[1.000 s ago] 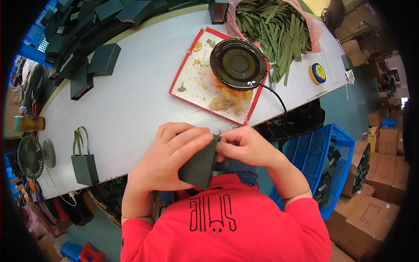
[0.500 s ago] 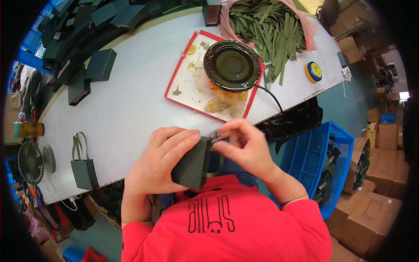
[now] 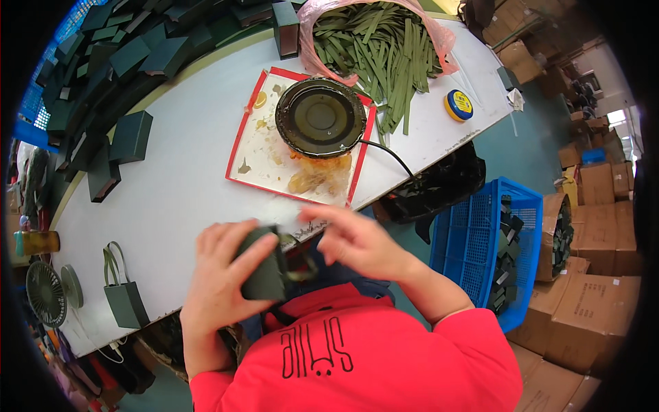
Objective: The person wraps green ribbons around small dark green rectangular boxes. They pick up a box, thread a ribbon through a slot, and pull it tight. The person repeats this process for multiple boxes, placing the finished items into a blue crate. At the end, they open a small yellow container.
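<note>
Down at the near edge of the table (image 3: 178, 199), the left hand (image 3: 220, 281) wrapped around a small dark green paper bag (image 3: 264, 268), thumb across its front face and fingers behind, holding it just above the person's red shirt (image 3: 357, 357). The bag looked matte and flat-sided, with a thin dark handle loop (image 3: 300, 264) curling out from its right edge. The right hand (image 3: 357, 240) hovered just beside that loop with its fingers spread and loosely curled, gripping nothing that could be made out; whether a fingertip touched the loop could not be told.

Farther out on the table lay a red-rimmed tray (image 3: 237, 147) smeared with amber glue, and a round black glue pot (image 3: 320, 117) sat on it, its black cord (image 3: 391, 154) running off the table's near edge. Beyond the pot, a pink plastic bag (image 3: 439, 51) spilled a heap of green ribbon strips (image 3: 371, 48), and a small blue and yellow tin (image 3: 458, 105) rested near it. Dark green boxes (image 3: 130, 134) were piled along the far left, a finished green bag (image 3: 125, 302) stood at the near left, close to a small fan (image 3: 47, 295), and a blue crate (image 3: 484, 240) stood on the floor to the right.
</note>
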The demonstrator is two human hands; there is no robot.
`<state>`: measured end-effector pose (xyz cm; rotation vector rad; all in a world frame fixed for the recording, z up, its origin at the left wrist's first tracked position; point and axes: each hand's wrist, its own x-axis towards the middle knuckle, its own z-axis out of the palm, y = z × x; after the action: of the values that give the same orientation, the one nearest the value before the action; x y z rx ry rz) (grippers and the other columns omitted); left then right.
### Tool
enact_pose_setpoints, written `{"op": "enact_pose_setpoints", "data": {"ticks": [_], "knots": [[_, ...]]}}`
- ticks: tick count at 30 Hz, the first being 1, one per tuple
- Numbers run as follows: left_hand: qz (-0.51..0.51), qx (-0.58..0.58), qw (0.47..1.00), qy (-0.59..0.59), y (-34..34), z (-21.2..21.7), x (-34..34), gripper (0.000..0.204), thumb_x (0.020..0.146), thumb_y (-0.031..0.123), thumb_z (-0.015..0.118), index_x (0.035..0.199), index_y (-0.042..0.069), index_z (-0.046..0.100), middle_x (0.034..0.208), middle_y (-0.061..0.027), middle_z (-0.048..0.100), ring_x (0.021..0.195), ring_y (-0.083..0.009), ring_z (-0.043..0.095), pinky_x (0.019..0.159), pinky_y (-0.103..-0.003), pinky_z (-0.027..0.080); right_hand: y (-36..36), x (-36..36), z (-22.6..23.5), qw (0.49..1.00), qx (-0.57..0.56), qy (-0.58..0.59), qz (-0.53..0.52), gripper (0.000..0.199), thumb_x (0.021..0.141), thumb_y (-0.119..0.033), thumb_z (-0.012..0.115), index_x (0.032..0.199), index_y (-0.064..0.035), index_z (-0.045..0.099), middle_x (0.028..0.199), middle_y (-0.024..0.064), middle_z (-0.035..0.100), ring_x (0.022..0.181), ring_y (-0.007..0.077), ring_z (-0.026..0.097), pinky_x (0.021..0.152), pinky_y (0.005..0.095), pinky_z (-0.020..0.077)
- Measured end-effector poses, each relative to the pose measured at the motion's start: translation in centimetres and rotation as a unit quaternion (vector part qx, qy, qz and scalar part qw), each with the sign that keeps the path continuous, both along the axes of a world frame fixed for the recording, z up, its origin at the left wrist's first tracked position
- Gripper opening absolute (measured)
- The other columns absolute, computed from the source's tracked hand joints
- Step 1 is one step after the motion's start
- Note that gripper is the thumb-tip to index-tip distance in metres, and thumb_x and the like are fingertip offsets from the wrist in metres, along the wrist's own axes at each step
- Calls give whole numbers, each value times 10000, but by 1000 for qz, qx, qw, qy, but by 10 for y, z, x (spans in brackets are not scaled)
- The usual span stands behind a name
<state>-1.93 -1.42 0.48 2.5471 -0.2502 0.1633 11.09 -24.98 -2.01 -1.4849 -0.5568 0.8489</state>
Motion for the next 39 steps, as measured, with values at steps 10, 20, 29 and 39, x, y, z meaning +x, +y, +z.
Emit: {"op": "enact_pose_setpoints", "data": {"ticks": [10,20,29,39], "knots": [[319,37,942,92,46,-10,-30,695,742,244,829,1370,99,569,1281,-176,531,1132,-365,527,971,-423,448,-57,115,-16,866,-144,-281,-388,207,924,-184,744,935,22,723,704,1,644,630,47,537,583,222,420],[365,-231,899,73,109,-46,-62,155,962,147,638,929,4,589,1127,-73,557,921,-147,514,822,-279,427,-34,192,-22,793,-197,-562,-128,201,863,3,650,1046,-36,722,1118,143,606,1028,327,605,877,400,506],[251,5,944,-214,79,-8,-39,258,754,10,711,670,63,473,1324,-173,553,1371,-418,439,1121,-551,317,-35,201,-23,767,-215,-592,-126,105,828,-25,622,930,-22,649,1248,170,577,1153,355,555,995,409,465],[195,-53,956,-211,38,-4,-14,329,673,-91,737,647,31,432,1201,-206,629,1287,-473,538,1091,-621,389,-47,105,30,897,158,-329,-249,217,1034,-52,471,1249,-23,469,931,99,646,745,119,576,787,293,499]]}}
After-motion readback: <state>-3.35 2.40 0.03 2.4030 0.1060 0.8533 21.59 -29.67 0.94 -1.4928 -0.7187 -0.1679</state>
